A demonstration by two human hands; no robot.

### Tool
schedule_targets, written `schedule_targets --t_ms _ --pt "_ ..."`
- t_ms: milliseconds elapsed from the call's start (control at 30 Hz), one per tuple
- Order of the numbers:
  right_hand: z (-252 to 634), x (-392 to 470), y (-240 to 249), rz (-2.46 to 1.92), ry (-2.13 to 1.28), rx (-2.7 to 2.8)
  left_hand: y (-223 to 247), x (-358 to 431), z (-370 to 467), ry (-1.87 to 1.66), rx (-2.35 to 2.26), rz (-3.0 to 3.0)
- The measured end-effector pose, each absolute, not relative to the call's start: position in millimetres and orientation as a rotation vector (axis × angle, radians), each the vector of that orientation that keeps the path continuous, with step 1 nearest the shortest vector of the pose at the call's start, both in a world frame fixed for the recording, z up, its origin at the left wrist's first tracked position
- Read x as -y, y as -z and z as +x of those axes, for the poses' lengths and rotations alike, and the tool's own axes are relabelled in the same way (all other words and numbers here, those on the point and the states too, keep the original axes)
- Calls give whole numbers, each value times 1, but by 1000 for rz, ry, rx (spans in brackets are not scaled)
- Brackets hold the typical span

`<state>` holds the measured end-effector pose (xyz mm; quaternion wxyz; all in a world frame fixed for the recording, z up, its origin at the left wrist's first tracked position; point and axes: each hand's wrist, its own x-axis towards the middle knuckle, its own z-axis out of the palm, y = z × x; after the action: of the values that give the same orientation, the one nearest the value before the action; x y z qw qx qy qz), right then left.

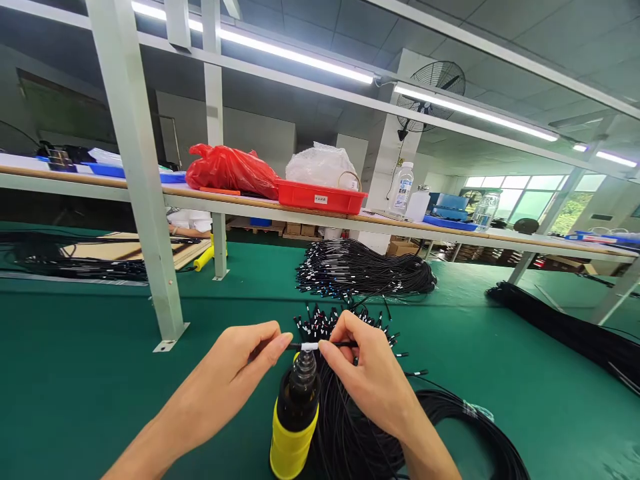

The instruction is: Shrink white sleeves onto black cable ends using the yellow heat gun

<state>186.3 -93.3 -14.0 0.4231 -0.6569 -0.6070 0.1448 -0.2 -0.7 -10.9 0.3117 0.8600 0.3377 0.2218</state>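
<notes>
Pinches a thin black cable (347, 344) between thumb and forefinger of the left hand (250, 357) and likewise of the right hand (373, 377), apparently to hold it level. Poises the white sleeve (309, 347) just above the nozzle (304, 370) of an upright yellow-and-black tool (291, 437), near centre, probably to expose the sleeve to hot air. Leaves the tool ungripped, presumably to free both hands. Has loose cables (345, 420) near right, likely within easy reach; has a bundle (370, 267) farther off, labelled ends leftward, perhaps for order.
</notes>
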Motion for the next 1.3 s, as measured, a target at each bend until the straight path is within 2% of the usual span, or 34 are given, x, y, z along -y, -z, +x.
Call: schedule_targets --t_ms 967,1300 --pt "190 84 21 -1697 -347 1515 9 -1 8 -583 -925 2214" --pt "192 89 16 -1561 -321 1607 14 -7 3 -575 -969 2183"
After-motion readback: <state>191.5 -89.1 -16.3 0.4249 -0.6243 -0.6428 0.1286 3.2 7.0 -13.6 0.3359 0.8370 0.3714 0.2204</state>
